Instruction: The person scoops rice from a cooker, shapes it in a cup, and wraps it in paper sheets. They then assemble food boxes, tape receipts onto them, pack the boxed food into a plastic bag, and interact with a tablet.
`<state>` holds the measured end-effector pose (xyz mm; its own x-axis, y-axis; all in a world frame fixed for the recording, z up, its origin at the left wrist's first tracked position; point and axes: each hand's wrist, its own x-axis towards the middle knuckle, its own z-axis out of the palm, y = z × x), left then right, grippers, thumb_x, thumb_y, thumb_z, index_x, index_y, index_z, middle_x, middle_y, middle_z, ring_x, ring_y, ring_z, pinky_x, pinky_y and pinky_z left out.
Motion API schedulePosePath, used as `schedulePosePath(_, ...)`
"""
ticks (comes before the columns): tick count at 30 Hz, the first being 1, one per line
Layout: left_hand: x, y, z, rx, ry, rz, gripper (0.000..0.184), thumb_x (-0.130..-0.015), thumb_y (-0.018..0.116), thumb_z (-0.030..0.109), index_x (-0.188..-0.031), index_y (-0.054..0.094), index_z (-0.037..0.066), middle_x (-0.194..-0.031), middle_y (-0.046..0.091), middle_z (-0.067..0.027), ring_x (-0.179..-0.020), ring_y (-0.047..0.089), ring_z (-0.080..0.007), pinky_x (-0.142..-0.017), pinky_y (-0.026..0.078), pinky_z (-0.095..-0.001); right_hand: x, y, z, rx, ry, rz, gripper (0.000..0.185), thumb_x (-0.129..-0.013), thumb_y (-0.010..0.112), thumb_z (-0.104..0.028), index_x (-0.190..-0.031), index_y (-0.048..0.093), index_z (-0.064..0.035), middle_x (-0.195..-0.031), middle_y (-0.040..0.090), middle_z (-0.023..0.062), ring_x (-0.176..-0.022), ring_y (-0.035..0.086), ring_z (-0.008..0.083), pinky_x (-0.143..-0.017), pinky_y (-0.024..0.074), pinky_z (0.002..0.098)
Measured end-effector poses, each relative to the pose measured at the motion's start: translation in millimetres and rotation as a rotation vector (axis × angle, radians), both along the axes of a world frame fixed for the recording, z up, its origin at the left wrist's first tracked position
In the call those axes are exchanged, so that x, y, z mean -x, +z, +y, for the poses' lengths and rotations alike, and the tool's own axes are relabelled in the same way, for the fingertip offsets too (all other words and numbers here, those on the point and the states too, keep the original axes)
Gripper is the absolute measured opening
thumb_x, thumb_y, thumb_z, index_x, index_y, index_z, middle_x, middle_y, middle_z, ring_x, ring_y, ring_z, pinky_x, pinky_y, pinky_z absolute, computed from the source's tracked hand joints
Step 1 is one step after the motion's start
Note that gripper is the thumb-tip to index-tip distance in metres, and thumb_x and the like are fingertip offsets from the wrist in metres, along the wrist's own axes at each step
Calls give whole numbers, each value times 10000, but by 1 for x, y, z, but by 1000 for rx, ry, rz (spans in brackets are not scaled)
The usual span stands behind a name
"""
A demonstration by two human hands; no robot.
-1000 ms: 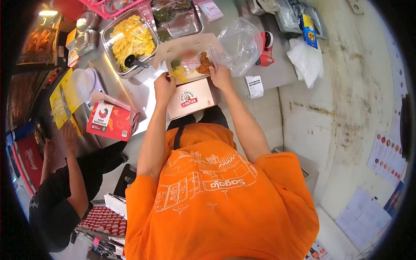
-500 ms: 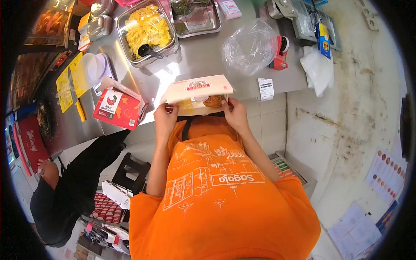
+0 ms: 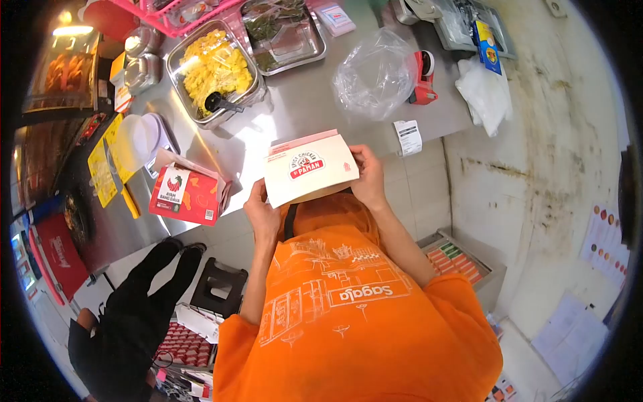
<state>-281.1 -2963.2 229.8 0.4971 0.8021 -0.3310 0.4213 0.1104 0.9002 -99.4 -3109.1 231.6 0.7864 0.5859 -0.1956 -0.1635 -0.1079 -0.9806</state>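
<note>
A white cardboard food box [image 3: 311, 166] with a red logo is held level at the counter's front edge, close to my orange shirt. Its lid lies down over the top, so the inside is hidden. My left hand [image 3: 262, 209] grips the box at its left front corner, fingers closed on the side. At the opposite end, my right hand [image 3: 368, 177] is closed around the right side. Left of the box, a red printed carton [image 3: 187, 194] stands on the steel counter [image 3: 295, 110].
Behind are a tray of yellow food [image 3: 214, 67] with a black scoop [image 3: 221, 102] and a tray of green leaves [image 3: 278, 33]. A plastic bag [image 3: 375, 74], tape dispenser [image 3: 422, 84] and receipt [image 3: 408, 137] lie right. A yellow-handled knife [image 3: 129, 201] lies left; a person in black [image 3: 127, 328] is nearby.
The box lid has come down toward me, covering the fried piece and yellow food seen inside before. Both hands stay on the box. The person in black has shifted.
</note>
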Motion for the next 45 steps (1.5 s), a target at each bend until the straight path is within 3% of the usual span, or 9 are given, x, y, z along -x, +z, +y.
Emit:
schedulePosePath(6,7,2,4,-203,-178,46,351,-851,595,-1,-1200,600,-28,-1267,603,-182,-1238,510,-226,-1047,384,-366,-11,-18,-11,165,135,-281,309,-891,637,-34,-1177,544,35,-1053,684,122,-974,659,197,-843,516,313)
schedulePosePath(12,26,-16,30,572,-141,-247,503,-871,626,142,-1339,524,-11,-1463,400,-190,-1333,376,-369,-1087,337,-404,-45,-1,-28,-252,190,769,505,-903,671,-221,-1289,489,51,-1230,600,181,-1120,597,199,-957,470,327)
schedulePosePath(15,4,11,35,-214,-537,357,645,-848,710,249,-1370,461,-36,-1482,340,-241,-1331,366,-398,-1078,339,-456,-30,1,-9,388,351,225,648,-874,698,-312,-1376,431,-1,-1340,510,202,-1251,500,267,-1048,404,368)
schedulePosePath(18,-22,40,35,-664,-735,336,1058,-667,845,386,-1448,284,-55,-1499,289,-260,-1353,336,-431,-1080,343,-504,-27,1,-8,574,314,-706,778,-817,741,-365,-1434,376,-64,-1423,413,218,-1340,388,356,-1088,349,452)
schedulePosePath(21,-46,45,33,-771,-1040,405,1279,-532,891,419,-1474,185,-80,-1514,242,-283,-1383,282,-456,-1081,356,-516,-32,31,13,514,878,-1048,872,-759,774,-395,-1465,344,-120,-1501,301,221,-1387,287,429,-1093,303,563)
schedulePosePath(27,-39,16,21,-1013,-1138,482,1137,-636,840,364,-1466,213,-96,-1511,207,-338,-1404,227,-503,-1047,395,-562,-30,26,15,581,1075,-1218,847,-762,752,-425,-1477,353,-207,-1538,264,213,-1406,252,452,-1068,291,649)
schedulePosePath(33,-25,-6,16,-1000,-1145,439,932,-794,704,254,-1507,178,-34,-1540,67,-357,-1437,65,-527,-1084,256,-663,-32,-17,-7,389,873,-1599,743,-811,665,-468,-1461,399,-225,-1534,292,202,-1427,215,441,-1103,245,646)
schedulePosePath(39,-61,17,-18,-944,-842,414,983,-724,759,452,-1432,295,-48,-1424,287,-329,-1409,177,-509,-1138,149,-619,-44,-5,-8,228,909,-1053,768,-818,666,-471,-1454,394,-137,-1552,290,149,-1474,151,335,-1181,139,542)
schedulePosePath(45,-88,28,-18,-1009,-799,343,935,-614,814,457,-1393,450,88,-1334,405,-248,-1242,382,-421,-1086,257,-547,-201,-41,-40,211,-527,-476,282,-938,552,-193,-1173,569,-39,-1061,586,196,-1005,589,358,-857,457,443)
